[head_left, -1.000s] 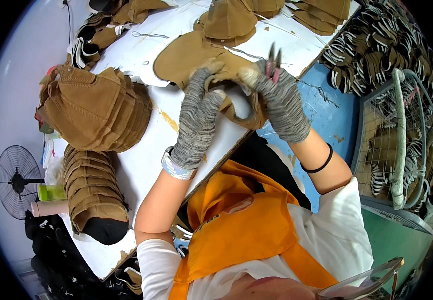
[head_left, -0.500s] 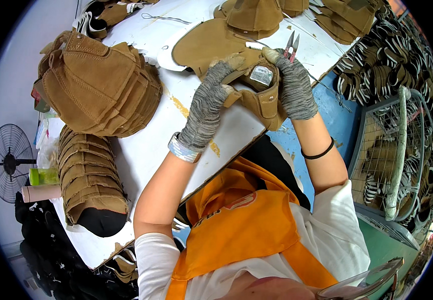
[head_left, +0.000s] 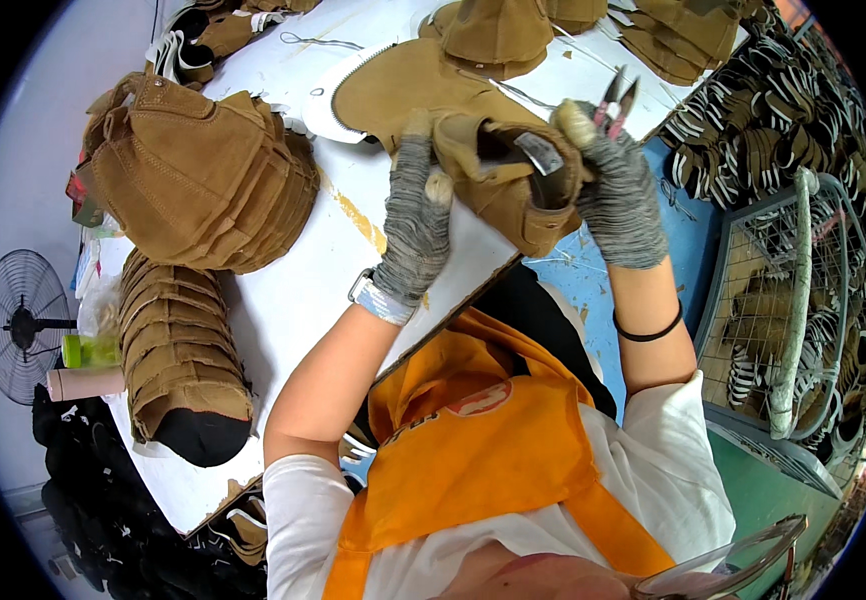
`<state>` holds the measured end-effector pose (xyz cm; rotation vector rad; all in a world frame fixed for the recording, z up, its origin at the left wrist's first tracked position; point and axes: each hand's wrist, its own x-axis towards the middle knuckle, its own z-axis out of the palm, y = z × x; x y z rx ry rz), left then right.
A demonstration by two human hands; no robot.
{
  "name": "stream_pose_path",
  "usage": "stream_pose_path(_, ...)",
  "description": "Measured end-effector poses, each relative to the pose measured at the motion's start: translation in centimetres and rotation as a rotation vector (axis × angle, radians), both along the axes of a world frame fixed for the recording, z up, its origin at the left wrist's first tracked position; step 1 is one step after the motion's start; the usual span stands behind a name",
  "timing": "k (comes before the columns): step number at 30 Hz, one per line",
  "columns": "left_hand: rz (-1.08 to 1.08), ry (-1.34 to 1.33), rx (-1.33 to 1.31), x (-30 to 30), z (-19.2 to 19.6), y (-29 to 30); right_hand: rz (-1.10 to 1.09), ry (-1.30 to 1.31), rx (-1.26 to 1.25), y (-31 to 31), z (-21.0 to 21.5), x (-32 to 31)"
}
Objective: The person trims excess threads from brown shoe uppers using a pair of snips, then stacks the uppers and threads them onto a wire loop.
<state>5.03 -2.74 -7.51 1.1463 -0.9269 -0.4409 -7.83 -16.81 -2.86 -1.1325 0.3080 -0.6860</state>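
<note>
Fingers in grey gloves (head_left: pixel 405 245) flank a brown shoe upper (head_left: pixel 513 215): left hand (head_left: pixel 417 210) at its left edge, right hand (head_left: pixel 621 200) beside its collar.
From the left, stacked brown uppers (head_left: pixel 188 180) rest on the white table (head_left: pixel 288 310). Left thumb and forefinger stand apart at the upper, which is over the table's near edge; whether they pinch it cannot be told. Its opening shows a pale label (head_left: pixel 539 153). Right fingers curl around pink-handled snips (head_left: pixel 616 124), blades pointing up; thumb contact is unclear. Good handling likely means the left hand steadying the upper while the blade tips are kept clear.
</note>
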Motion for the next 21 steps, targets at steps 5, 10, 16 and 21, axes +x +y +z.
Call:
stream_pose_path(5,-0.150,0.506,-0.111,0.5,2.4,0.6,0.066,0.144,-0.359,-1.3,5.7,-3.1)
stream_pose_path(10,-0.522,1.137,-0.041,-1.1,7.6,2.2,-0.015,0.079,-0.332,-1.6,7.6,-3.8)
stream_pose_path(16,-0.338,0.921,-0.075,-3.7,8.9,3.4,-0.057,-0.063,-0.070,-1.1,8.8,-4.7)
stream_pose_path(21,-0.272,0.753,-0.162,-3.3,9.4,3.1,-0.240,0.072,-0.236,-4.0,4.6,-3.6)
